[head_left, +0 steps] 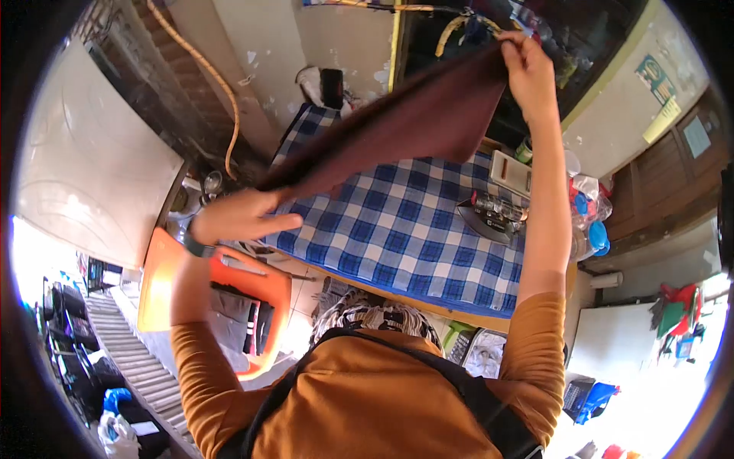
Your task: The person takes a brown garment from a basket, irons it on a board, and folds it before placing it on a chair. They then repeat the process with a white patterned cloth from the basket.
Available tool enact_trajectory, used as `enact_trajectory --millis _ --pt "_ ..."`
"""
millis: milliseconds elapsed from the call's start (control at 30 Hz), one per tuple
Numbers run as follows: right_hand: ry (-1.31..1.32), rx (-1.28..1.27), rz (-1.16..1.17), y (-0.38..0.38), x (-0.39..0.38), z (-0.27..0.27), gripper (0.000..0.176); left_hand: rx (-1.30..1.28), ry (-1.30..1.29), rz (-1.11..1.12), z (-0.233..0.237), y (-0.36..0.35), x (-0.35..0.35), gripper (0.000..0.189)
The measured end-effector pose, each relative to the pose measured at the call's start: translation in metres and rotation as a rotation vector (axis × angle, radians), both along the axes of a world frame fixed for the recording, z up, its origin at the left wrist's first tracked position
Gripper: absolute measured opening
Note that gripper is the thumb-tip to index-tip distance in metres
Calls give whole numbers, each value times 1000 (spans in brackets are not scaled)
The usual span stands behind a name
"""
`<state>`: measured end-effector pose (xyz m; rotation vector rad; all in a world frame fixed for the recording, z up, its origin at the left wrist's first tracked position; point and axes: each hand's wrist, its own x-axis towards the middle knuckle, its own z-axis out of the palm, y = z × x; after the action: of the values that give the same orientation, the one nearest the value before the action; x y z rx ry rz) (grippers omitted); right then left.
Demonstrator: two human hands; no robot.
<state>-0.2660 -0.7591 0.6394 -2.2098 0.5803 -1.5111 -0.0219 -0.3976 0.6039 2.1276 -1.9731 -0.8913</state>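
A dark maroon cloth (405, 126) is stretched slantwise in the air above the ironing surface, higher at the right. My right hand (529, 73) is raised and pinches its upper right corner. At the lower left end, my left hand (241, 218) grips the cloth, one finger sticking out; its other fingertips are partly hidden. A loose edge of the cloth hangs between the two hands. Below lies a blue and white checked cover (382, 222) on a table. An iron (493, 216) rests on the cover toward the right, apart from both hands.
An orange plastic chair (158, 279) with dark folded clothes (237, 317) stands at my left. A white tray (510, 174) lies at the table's right edge, near plastic bottles with blue caps (598, 237). A dark object (331, 88) sits against the back wall.
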Motion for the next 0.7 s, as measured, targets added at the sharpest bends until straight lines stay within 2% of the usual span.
enact_trajectory --millis 67,133,200,267,333,400,433,467,500,567,633,700 --pt "-88 -24 -12 -16 -6 28 24 -331 -198 -125 23 -1 35 35" --pt "-114 38 -38 -7 -19 59 20 -471 -515 -36 75 -11 35 33" --pt "-177 75 -79 -3 -23 86 19 -782 -632 -82 112 -24 31 31" --pt "-199 60 -95 -2 -29 105 20 -950 -884 -206 147 -30 35 30" --pt "-229 239 -111 8 -35 120 22 -1054 -899 -237 172 -38 55 32" --pt "-206 166 -123 4 -47 124 23 -1208 -1124 -457 199 -43 60 34" --pt "-208 252 -43 15 -56 128 23 -1208 -1096 -355 202 -42 55 35" --pt "-208 338 35 21 -62 130 23 -1245 -1066 -404 207 -45 73 35" --pt "-237 393 17 10 -63 130 24 -1200 -1105 -344 214 -44 75 35" --pt "-274 371 76 3 -72 126 25 -1158 -1141 -282 219 -47 74 35" --pt "-312 346 140 -14 -80 123 26 -1456 -1224 -434 223 -58 78 34" --pt "-226 374 77 -57 -86 110 22 -1476 -1259 -387 219 -76 83 34"
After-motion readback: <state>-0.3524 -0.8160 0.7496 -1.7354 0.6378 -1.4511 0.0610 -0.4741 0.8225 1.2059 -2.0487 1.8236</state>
